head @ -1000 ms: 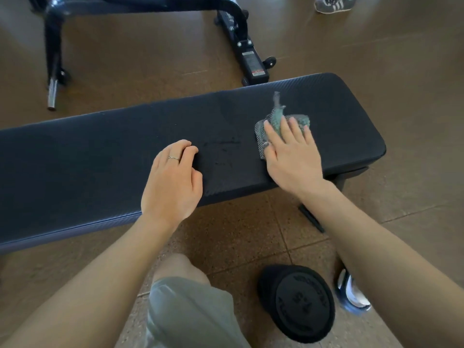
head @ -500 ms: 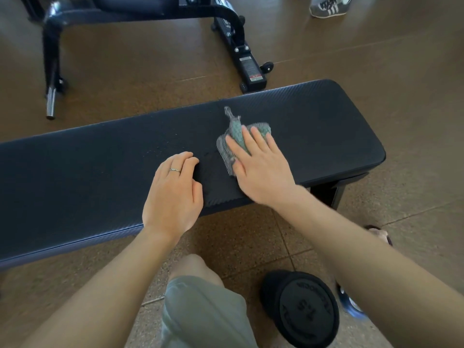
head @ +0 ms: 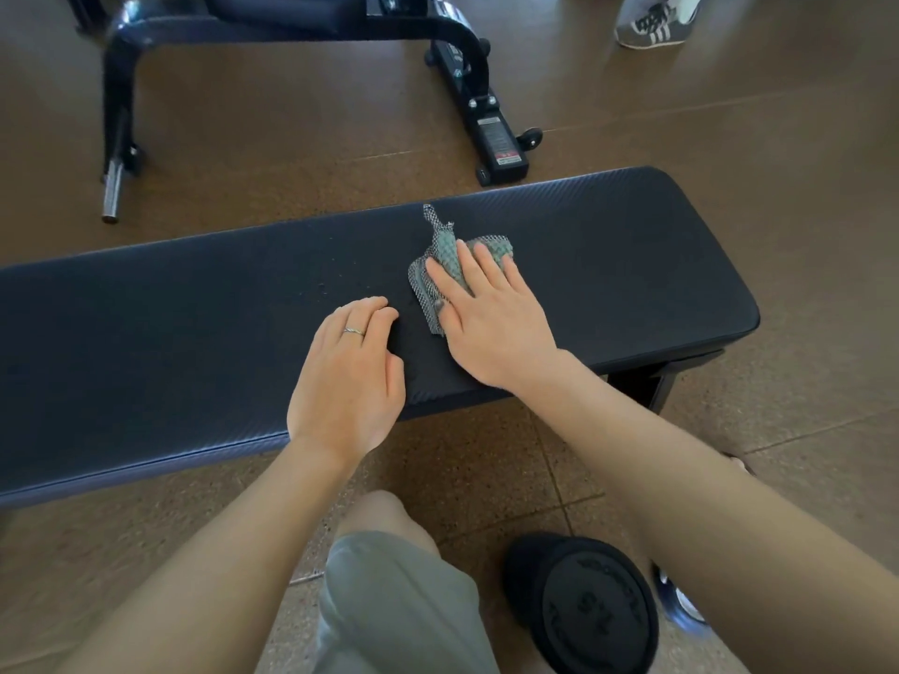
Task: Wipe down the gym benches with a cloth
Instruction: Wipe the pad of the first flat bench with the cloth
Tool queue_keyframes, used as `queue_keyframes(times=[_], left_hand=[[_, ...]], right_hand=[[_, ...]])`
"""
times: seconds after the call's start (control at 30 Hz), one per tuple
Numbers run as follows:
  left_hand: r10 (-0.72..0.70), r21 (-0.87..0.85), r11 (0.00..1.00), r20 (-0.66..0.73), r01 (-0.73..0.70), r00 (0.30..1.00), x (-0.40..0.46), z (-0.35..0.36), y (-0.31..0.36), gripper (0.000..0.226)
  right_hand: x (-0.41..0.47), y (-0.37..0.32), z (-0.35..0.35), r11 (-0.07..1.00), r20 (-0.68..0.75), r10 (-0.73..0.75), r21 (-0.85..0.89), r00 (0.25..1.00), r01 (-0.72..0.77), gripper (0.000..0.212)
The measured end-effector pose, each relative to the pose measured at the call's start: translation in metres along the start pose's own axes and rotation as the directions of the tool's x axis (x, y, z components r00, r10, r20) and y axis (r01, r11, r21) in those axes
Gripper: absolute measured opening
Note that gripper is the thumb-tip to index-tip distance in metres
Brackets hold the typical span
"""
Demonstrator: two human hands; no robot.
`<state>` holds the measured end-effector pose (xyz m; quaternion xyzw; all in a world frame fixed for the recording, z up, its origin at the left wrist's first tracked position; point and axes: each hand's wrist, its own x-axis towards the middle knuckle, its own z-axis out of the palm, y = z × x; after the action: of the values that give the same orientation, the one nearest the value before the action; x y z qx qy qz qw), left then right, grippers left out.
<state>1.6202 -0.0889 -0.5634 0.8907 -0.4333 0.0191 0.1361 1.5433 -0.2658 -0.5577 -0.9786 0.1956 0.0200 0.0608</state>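
A long black padded gym bench [head: 608, 265] runs across the view from left to right. On its middle lies a crumpled grey-green checked cloth [head: 440, 250]. My right hand [head: 491, 323] lies flat on the cloth and presses it onto the pad, fingers spread. Just left of it, my left hand [head: 348, 377] rests on the near edge of the bench with its fingers curled and nothing in it; a ring shows on one finger. A few small wet specks mark the pad left of the cloth.
A second bench frame [head: 467, 55] with black legs and small wheels stands behind on the brown floor. A black weight plate [head: 591, 605] lies by my knee [head: 389, 566]. Another person's striped shoe [head: 652, 29] is at the top right.
My right hand has slid the cloth leftward along the bench, from near the right end to the middle, close to my left hand. The left hand has stayed put.
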Motion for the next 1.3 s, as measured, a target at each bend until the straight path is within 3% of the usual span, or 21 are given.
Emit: queue_keyframes(times=[0.17,0.33,0.5,0.73,0.93,1.17,1.3], left_hand=[[-0.009,-0.016,1.000,-0.004,0.009,1.000,0.000,0.002,0.000,0.052],[0.002,-0.005,1.000,0.000,-0.002,1.000,0.001,0.001,-0.001,0.051],[0.017,-0.010,1.000,0.023,-0.017,1.000,0.002,0.000,-0.003,0.053],[0.015,-0.038,0.999,-0.013,-0.016,1.000,0.002,0.001,-0.002,0.041],[0.015,-0.024,1.000,-0.029,-0.016,0.999,0.003,0.002,-0.002,0.034],[0.019,-0.041,0.999,-0.036,-0.021,0.999,0.005,0.000,-0.002,0.027],[0.016,-0.064,0.998,-0.057,-0.019,0.998,0.004,0.001,-0.002,0.027]], right_hand=[[-0.083,-0.008,0.007,0.991,0.067,-0.133,-0.017,0.989,0.135,0.061],[-0.025,0.001,0.002,0.988,0.023,-0.152,-0.015,0.988,0.152,0.058],[0.040,-0.016,0.000,1.000,0.016,-0.025,0.005,1.000,0.025,0.057],[-0.048,-0.014,0.001,0.988,0.067,-0.150,-0.007,0.986,0.151,0.061],[0.028,-0.015,-0.004,0.971,0.075,-0.239,-0.001,0.968,0.240,0.060],[0.117,-0.034,-0.004,0.983,0.040,-0.185,-0.011,0.982,0.185,0.054],[0.111,0.042,-0.007,0.998,-0.047,-0.020,-0.058,0.999,0.018,0.062]])
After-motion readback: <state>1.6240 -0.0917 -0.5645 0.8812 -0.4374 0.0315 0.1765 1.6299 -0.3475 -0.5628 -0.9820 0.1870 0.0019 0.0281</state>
